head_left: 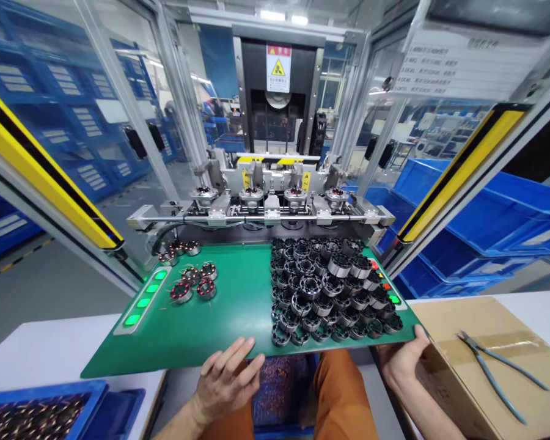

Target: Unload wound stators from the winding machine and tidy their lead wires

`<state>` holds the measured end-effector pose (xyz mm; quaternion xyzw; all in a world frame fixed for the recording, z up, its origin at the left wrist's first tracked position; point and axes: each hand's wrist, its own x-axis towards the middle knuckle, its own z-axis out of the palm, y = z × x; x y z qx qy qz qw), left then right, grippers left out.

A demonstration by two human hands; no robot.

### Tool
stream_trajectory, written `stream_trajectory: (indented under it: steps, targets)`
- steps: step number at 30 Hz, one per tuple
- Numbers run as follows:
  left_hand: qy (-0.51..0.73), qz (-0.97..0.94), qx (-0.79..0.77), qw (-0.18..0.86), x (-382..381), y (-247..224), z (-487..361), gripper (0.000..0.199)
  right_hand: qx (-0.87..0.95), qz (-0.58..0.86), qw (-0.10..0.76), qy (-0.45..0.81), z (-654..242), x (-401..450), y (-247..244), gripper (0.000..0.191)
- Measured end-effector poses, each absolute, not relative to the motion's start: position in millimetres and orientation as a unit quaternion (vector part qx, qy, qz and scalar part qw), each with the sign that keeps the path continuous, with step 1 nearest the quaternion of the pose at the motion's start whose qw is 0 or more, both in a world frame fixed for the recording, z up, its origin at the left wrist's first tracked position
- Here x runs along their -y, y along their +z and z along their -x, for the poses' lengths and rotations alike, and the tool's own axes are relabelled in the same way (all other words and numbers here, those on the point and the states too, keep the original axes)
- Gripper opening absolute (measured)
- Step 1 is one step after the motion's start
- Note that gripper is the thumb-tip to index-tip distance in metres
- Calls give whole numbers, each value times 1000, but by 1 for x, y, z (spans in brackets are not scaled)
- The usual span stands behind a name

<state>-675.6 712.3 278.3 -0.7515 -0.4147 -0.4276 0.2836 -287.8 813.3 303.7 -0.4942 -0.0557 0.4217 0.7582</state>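
My left hand [233, 373] rests at the front edge of the green board [238, 311], its fingers stretched out and apart with the tips on the surface. At the front right corner my right hand [406, 357] grips the board's edge, thumb on top and the other fingers hidden underneath. Many black-and-silver motor stator cores [323, 305] stand piled in rows on the board's right half. A small group of wound stators [206, 289] with copper wire lies left of them, and more wound stators [178, 246] sit at the back left corner.
Behind the board stands a machine with several stator holders [252, 198]. Green-lit buttons [143, 302] flank the board. Yellow posts [462, 171] rise on both sides. Diagonal cutters [497, 366] lie on a cardboard box [527, 330]. A blue tray [87, 391] holds wound stators, lower left.
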Motion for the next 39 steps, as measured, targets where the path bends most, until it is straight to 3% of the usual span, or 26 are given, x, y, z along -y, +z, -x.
stream_trajectory:
  steps: [39]
  targets:
    - [-422, 751, 422, 281, -711, 272, 677, 32, 64, 498, 756, 419, 287, -812, 306, 61]
